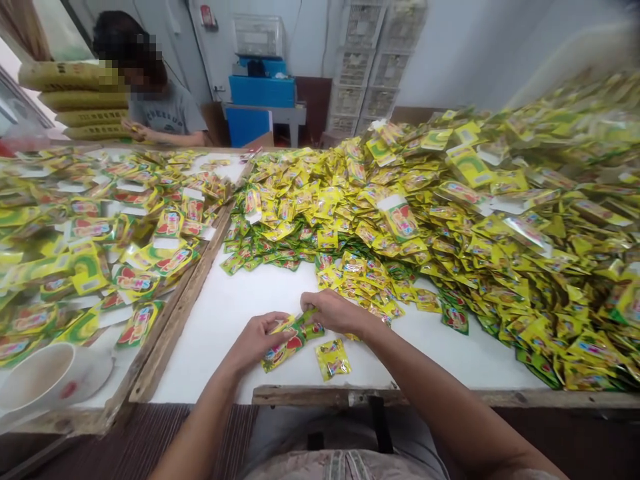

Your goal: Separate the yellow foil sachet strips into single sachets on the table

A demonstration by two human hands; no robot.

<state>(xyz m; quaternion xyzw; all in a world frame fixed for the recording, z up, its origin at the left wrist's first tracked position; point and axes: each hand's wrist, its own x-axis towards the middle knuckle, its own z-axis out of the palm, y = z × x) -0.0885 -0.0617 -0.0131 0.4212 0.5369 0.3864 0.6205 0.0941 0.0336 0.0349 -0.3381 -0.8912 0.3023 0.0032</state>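
My left hand (259, 341) is closed around a small yellow-green printed box (283, 347), which lies tilted just over the white tabletop (240, 300). At the box's upper right end, my right hand (327, 311) is closed on a green sachet (311, 325); whether the sachet is partly inside the box I cannot tell. The right fingertips are partly hidden behind the hand. A single yellow sachet (333, 359) lies flat just right of the box. Behind my right hand spreads a small heap of yellow sachets (357, 277).
A large mound of sachets (500, 253) with several boxes on it fills the right. Left of a wooden divider (185, 300) lie many printed boxes (135, 280) and a white bowl (45, 380). Across the table sits another person (167, 110) beside stacked yellow sacks (90, 107).
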